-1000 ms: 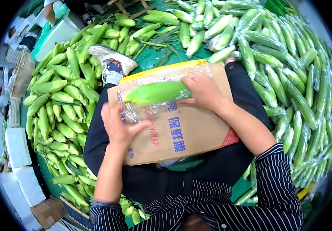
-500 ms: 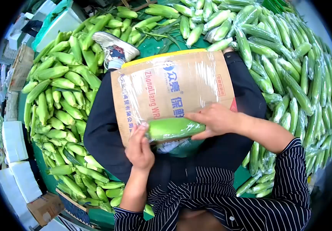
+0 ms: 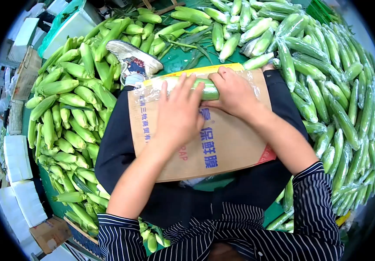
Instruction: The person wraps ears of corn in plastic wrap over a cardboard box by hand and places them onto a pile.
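On my lap lies a brown cardboard cling film box [image 3: 165, 152] with printed lettering and a yellow far edge. An ear of corn [image 3: 208, 90] in green husk lies crosswise near that edge, with clear plastic film [image 3: 152, 89] around it and on the cardboard. My right hand [image 3: 235, 92] is closed over the corn's right end, thumb on the near side. My left hand [image 3: 179, 111] lies across its left part with fingers stretched and spread; the corn beneath them is mostly hidden.
Unwrapped corn ears [image 3: 72, 113] are heaped on my left. Film-wrapped corn ears [image 3: 322, 87] are piled on my right. A shoe [image 3: 134, 60] sits beyond the box, near loose leaves [image 3: 194, 48] on the green floor [image 3: 174, 61]. White foam boxes [image 3: 17, 158] stand at far left.
Both hands have moved away from my body with the corn, from the near side of the cardboard to its far edge. My left fingers have spread out over the corn.
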Demonstrator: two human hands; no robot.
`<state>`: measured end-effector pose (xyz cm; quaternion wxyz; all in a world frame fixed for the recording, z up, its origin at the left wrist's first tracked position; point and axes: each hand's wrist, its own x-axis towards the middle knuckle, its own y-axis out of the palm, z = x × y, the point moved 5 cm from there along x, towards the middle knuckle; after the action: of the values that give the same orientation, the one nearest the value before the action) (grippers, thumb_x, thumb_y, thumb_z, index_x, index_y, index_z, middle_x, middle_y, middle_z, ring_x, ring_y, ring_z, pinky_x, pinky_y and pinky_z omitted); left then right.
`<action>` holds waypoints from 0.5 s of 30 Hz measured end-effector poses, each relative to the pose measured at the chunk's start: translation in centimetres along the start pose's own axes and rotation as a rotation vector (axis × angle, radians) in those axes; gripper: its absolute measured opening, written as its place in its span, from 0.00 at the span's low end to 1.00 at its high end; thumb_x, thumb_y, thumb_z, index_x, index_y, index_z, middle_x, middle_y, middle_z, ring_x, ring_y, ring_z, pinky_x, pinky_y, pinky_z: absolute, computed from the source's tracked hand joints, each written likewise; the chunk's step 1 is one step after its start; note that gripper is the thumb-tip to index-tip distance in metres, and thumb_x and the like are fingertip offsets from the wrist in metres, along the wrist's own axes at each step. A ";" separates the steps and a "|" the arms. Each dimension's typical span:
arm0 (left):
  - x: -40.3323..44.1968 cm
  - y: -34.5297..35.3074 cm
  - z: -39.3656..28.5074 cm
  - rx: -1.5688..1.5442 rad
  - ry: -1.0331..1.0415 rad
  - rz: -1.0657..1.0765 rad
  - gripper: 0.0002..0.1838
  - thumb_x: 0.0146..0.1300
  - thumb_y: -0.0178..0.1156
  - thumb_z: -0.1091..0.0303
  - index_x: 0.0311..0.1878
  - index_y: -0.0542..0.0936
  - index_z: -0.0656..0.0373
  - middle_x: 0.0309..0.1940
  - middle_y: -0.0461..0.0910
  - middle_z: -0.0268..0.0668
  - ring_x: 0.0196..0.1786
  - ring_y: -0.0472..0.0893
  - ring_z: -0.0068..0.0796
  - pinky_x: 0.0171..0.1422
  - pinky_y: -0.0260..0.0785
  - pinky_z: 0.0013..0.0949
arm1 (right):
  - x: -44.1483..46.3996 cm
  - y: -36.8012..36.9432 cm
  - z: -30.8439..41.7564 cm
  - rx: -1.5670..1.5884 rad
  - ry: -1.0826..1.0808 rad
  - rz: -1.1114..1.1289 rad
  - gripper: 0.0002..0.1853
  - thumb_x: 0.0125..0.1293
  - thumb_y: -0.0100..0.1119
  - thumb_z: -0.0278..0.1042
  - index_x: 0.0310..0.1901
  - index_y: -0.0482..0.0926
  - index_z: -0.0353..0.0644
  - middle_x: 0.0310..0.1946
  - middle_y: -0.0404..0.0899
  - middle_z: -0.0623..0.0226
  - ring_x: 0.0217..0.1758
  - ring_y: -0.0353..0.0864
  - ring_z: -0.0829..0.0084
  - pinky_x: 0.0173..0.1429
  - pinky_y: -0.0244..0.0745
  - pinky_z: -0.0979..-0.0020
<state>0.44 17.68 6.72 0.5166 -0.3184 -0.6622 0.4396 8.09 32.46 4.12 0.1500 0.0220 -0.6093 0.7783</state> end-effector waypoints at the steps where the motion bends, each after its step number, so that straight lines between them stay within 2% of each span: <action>1: -0.3 0.0 0.3 0.012 0.054 -0.041 0.30 0.57 0.69 0.67 0.66 0.80 0.54 0.66 0.83 0.39 0.66 0.82 0.41 0.75 0.70 0.48 | 0.3 0.3 0.1 0.096 -0.013 0.046 0.39 0.58 0.77 0.59 0.59 0.78 0.33 0.52 0.82 0.46 0.57 0.84 0.46 0.63 0.80 0.49; 2: -0.7 -0.1 0.6 0.019 0.102 -0.081 0.32 0.55 0.70 0.66 0.67 0.80 0.53 0.65 0.83 0.38 0.65 0.83 0.41 0.75 0.71 0.45 | 0.0 0.5 0.7 0.139 -0.031 0.133 0.39 0.59 0.77 0.59 0.58 0.79 0.33 0.51 0.83 0.45 0.56 0.84 0.45 0.63 0.80 0.49; 4: -1.4 -0.3 0.8 0.003 0.168 -0.016 0.34 0.52 0.72 0.65 0.66 0.80 0.51 0.63 0.85 0.36 0.63 0.84 0.39 0.74 0.72 0.43 | -1.1 -1.0 2.5 0.202 -0.053 0.313 0.38 0.60 0.75 0.61 0.57 0.80 0.32 0.50 0.84 0.42 0.55 0.85 0.44 0.62 0.80 0.48; 6: -1.3 0.1 0.6 -0.048 0.238 0.164 0.35 0.49 0.74 0.64 0.65 0.80 0.51 0.62 0.85 0.34 0.62 0.85 0.38 0.74 0.72 0.44 | -1.6 -2.1 2.4 0.270 -0.056 0.481 0.37 0.66 0.68 0.66 0.59 0.83 0.37 0.51 0.86 0.44 0.56 0.85 0.42 0.63 0.79 0.49; 7: -1.4 0.2 0.2 -0.116 0.202 0.199 0.33 0.48 0.76 0.65 0.62 0.81 0.51 0.56 0.88 0.35 0.58 0.87 0.39 0.69 0.75 0.48 | -1.3 -3.2 2.7 0.285 -0.037 0.599 0.36 0.69 0.64 0.67 0.60 0.83 0.38 0.53 0.86 0.46 0.56 0.85 0.42 0.63 0.79 0.50; 9: -1.0 -1.0 -0.4 -0.260 0.152 0.253 0.33 0.46 0.79 0.63 0.60 0.82 0.52 0.51 0.89 0.40 0.55 0.88 0.43 0.60 0.78 0.50 | 0.5 -3.6 2.5 0.205 0.021 0.836 0.35 0.76 0.52 0.69 0.63 0.83 0.44 0.60 0.85 0.49 0.59 0.84 0.43 0.64 0.78 0.51; 10: 0.0 -1.4 -0.6 -0.184 -0.145 0.673 0.33 0.45 0.80 0.60 0.59 0.83 0.54 0.49 0.89 0.45 0.55 0.88 0.47 0.59 0.79 0.51 | 1.5 -3.6 2.4 0.243 -0.040 0.667 0.35 0.78 0.49 0.69 0.68 0.80 0.48 0.67 0.80 0.52 0.67 0.79 0.45 0.70 0.74 0.49; 11: -0.3 -1.4 -1.3 -0.230 -0.170 0.810 0.34 0.44 0.81 0.57 0.58 0.83 0.54 0.48 0.89 0.48 0.53 0.88 0.50 0.59 0.79 0.52 | 2.2 -2.6 2.2 0.277 -0.116 0.501 0.35 0.79 0.46 0.69 0.73 0.77 0.52 0.75 0.75 0.55 0.76 0.74 0.48 0.77 0.69 0.46; 13: -2.5 -1.6 -4.6 -0.212 -0.034 0.911 0.34 0.45 0.80 0.56 0.59 0.83 0.54 0.46 0.89 0.49 0.51 0.88 0.52 0.59 0.79 0.53 | 1.8 3.1 2.1 0.054 -0.218 0.353 0.39 0.79 0.46 0.71 0.82 0.66 0.58 0.85 0.59 0.63 0.90 0.51 0.55 0.87 0.47 0.36; 14: -4.0 -1.9 -5.5 -0.190 0.034 0.958 0.34 0.45 0.80 0.56 0.59 0.83 0.54 0.45 0.89 0.50 0.50 0.88 0.53 0.59 0.79 0.53 | 0.8 3.9 2.5 0.056 -0.200 0.472 0.39 0.79 0.46 0.70 0.86 0.57 0.66 0.89 0.48 0.71 0.93 0.34 0.59 0.87 0.30 0.29; 15: -5.7 -2.3 -6.0 -0.225 0.057 0.943 0.34 0.45 0.80 0.55 0.58 0.83 0.55 0.44 0.89 0.51 0.49 0.88 0.55 0.58 0.79 0.53 | 0.5 4.4 2.8 0.048 -0.218 0.443 0.38 0.79 0.46 0.70 0.85 0.58 0.68 0.89 0.49 0.71 0.93 0.36 0.58 0.88 0.31 0.30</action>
<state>7.84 13.22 7.01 0.2412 -0.6496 -0.4748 0.5426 6.09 28.93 0.80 -0.0913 -0.0246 -0.5931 0.7996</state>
